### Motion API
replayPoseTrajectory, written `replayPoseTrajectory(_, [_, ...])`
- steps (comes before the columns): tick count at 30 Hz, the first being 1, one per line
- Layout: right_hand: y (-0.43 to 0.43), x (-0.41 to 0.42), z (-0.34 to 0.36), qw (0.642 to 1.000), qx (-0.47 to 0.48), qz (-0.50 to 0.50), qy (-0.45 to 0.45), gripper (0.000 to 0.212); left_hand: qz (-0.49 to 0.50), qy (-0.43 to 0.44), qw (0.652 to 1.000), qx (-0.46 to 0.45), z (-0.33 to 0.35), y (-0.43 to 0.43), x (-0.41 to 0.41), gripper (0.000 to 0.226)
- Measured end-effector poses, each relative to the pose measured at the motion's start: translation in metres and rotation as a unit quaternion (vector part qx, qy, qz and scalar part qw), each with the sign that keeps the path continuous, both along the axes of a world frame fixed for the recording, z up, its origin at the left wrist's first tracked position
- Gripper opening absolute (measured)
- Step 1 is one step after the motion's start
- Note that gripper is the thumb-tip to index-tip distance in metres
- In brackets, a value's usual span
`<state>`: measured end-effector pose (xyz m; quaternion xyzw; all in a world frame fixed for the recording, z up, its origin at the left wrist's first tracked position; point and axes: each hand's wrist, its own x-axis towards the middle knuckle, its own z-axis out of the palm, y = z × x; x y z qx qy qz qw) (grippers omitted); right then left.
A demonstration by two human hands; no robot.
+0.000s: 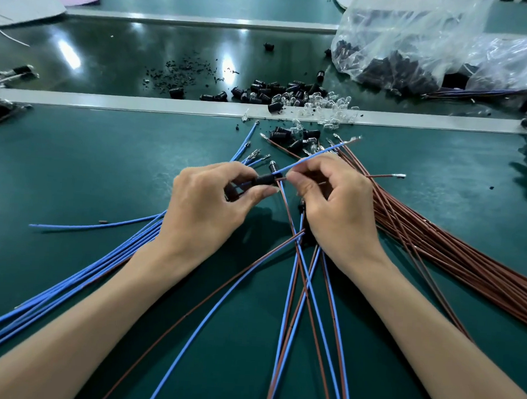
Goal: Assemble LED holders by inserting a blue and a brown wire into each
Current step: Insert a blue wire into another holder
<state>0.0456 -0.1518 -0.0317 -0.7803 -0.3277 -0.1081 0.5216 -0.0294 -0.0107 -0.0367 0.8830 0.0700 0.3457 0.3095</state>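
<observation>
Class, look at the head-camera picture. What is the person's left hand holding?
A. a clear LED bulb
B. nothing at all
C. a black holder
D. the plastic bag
C: the left hand pinches a black holder between thumb and fingers, while the right hand grips a blue wire next to it.

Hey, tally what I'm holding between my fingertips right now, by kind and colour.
black LED holder: 1, gripped by the left hand
blue wire: 1, pinched by the right hand
brown wire: 1, its tip at the holder's end
Total: 3
Wires running beneath the hands are not counted; it is unclear whether any are gripped.
</observation>
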Motion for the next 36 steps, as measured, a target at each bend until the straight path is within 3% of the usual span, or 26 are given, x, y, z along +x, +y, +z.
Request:
replayPoseTrajectory(6, [0.0007, 0.0, -0.0017, 1.0, -0.017, -0.002, -0.005, 0.004, -0.038, -0.009, 0.999, 0.018, 0.0012, -0.0011, -0.0013, 0.029])
replayPoseTrajectory(12, [0.0029, -0.0029, -0.0031, 0.997, -0.029, 0.007, -0.067, 0.003, -0.048, -0.003, 0.998, 0.046, 0.0024, -0.0039, -0.0007, 0.03])
replayPoseTrajectory(21, [-0.0002, -0.004, 0.001, 1.0, 0.006, -0.004, 0.001, 0.006, -0.037, -0.025, 0.998, -0.046, 0.0059, -0.0018, 0.0008, 0.034])
replayPoseTrajectory(27, [0.0029, -0.0045, -0.0009, 0.998, -0.016, 0.017, -0.056, 0.004, -0.048, -0.013, 0.999, -0.014, 0.0051, -0.002, 0.0007, 0.026])
replayPoseTrajectory(36, [0.0007, -0.0031, 0.0007, 1.0, 0.013, 0.002, -0.011, 0.003, -0.036, -0.01, 0.999, -0.008, 0.0034, -0.0008, 0.0019, 0.028])
